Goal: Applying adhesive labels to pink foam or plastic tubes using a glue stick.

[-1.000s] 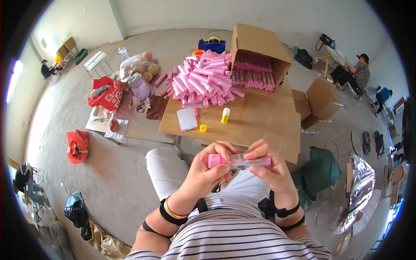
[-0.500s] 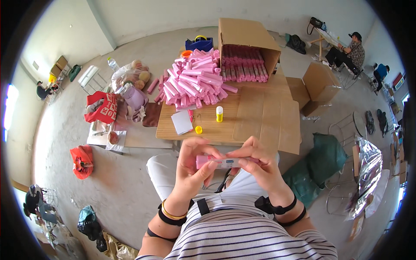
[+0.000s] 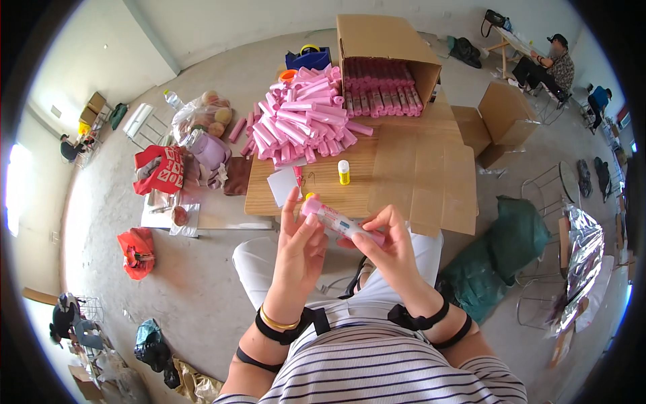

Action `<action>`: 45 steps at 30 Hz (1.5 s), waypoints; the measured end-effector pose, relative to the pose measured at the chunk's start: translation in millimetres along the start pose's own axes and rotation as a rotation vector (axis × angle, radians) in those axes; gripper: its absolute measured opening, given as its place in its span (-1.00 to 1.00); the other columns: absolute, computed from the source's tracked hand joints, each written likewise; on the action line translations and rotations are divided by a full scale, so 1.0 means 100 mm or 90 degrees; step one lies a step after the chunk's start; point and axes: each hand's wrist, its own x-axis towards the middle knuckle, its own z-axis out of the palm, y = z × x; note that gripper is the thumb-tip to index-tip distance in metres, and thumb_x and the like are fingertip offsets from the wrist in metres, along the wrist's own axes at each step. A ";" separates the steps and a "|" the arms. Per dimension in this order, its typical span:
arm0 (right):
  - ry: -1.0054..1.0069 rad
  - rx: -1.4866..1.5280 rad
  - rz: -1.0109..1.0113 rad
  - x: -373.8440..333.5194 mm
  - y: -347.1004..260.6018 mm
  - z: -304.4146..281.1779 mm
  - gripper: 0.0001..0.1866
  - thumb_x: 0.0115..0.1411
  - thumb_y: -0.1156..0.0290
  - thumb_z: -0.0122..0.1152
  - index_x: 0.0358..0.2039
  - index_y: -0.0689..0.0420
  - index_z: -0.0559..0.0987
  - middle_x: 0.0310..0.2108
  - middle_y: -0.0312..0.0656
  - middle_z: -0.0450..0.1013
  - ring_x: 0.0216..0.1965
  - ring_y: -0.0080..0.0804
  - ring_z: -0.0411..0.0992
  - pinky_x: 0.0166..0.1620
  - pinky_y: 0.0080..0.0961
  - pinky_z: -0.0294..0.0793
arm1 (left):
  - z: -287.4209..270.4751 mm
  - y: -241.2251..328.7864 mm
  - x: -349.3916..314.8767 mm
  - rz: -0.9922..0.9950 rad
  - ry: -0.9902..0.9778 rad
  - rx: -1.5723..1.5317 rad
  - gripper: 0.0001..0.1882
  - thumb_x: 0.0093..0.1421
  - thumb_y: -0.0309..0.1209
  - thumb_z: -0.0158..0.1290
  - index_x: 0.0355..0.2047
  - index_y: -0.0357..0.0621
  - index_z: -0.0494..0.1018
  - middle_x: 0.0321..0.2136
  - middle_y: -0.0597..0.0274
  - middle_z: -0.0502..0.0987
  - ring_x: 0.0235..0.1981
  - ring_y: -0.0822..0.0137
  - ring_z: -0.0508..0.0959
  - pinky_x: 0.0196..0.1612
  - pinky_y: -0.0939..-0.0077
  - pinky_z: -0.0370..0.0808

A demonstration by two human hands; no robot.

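Tube, pink with a pale printed label, held slantwise near the centre of the frame — upper end pointing left, by the near edge of the wooden table. On its lower end, right hand closed in a pinch, thumb in front. At its upper end, left hand half open, fingers loosely spread, thumb and forefinger close against the tip; whether actually gripping, cannot tell. Just beyond the left fingertips, white cards and partly hidden yellow cap. Farther right, yellow stick with white top, standing upright. In the upper middle, heap of pink tubes, beside an open cardboard box with packed rows of tubes inside — behind the heap, blue tape dispenser.
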 end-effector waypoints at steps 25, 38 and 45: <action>0.027 -0.687 0.157 1.73 1.86 -0.94 -0.58 0.11 0.27 0.32 -0.09 0.21 0.48 -0.27 -0.08 0.49 -0.25 -0.32 0.53 -0.26 -0.49 0.53 | -0.55 0.05 0.49 -0.107 -0.066 -0.020 -0.40 0.42 -0.05 -0.39 0.21 -0.31 0.17 -0.51 0.36 0.30 -0.56 0.56 0.20 -0.49 0.67 0.20; -0.205 -0.430 -0.192 0.47 -0.09 0.21 -0.58 0.01 0.52 0.38 -0.11 0.14 0.45 -0.15 -0.12 0.44 -0.14 -0.17 0.48 -0.08 -0.40 0.47 | -0.19 0.00 0.15 -0.034 0.089 0.077 -0.52 0.42 -0.18 -0.31 0.24 -0.17 0.17 -0.19 0.30 0.47 -0.31 0.48 0.48 -0.25 0.55 0.47; -0.160 -0.470 -0.289 0.36 -0.31 0.31 -0.59 0.00 0.54 0.38 -0.12 0.13 0.45 -0.16 -0.10 0.41 -0.18 -0.13 0.48 -0.14 -0.39 0.48 | -0.07 0.11 -0.18 0.001 -0.028 0.202 -0.49 0.42 -0.12 -0.29 0.24 -0.18 0.16 -0.31 0.33 0.44 -0.46 0.56 0.38 -0.45 0.72 0.31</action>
